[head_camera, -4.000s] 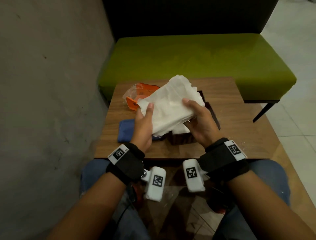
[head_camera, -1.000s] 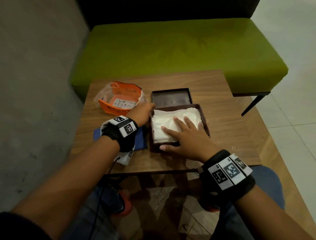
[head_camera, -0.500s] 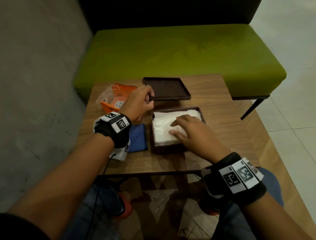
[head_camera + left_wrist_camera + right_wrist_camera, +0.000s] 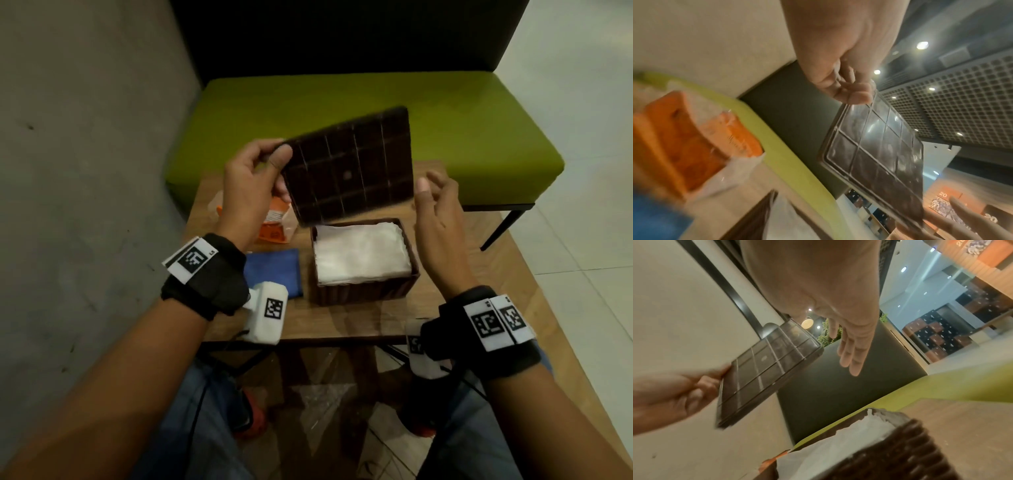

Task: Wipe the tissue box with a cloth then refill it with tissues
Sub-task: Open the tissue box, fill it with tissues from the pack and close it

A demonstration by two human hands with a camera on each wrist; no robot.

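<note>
The dark brown tissue box (image 4: 365,294) stands open on the wooden table (image 4: 462,308), filled with a stack of white tissues (image 4: 361,253). My left hand (image 4: 255,178) pinches the left edge of the box's dark lid (image 4: 349,171) and holds it tilted in the air above the box, its gridded underside towards me. That lid (image 4: 877,152) shows in the left wrist view and the lid (image 4: 764,374) in the right wrist view. My right hand (image 4: 436,205) hovers beside the lid's right edge with straight fingers, holding nothing. A folded blue cloth (image 4: 274,270) lies left of the box.
An orange and clear tissue wrapper (image 4: 274,222) lies at the table's back left, partly behind my left hand. A green bench (image 4: 462,120) stands behind the table, a grey wall (image 4: 85,137) to the left. My knees are below the table's front edge.
My left hand has lifted the lid off the table and tilted it up above the box. My right hand has left the tissues and risen beside the lid.
</note>
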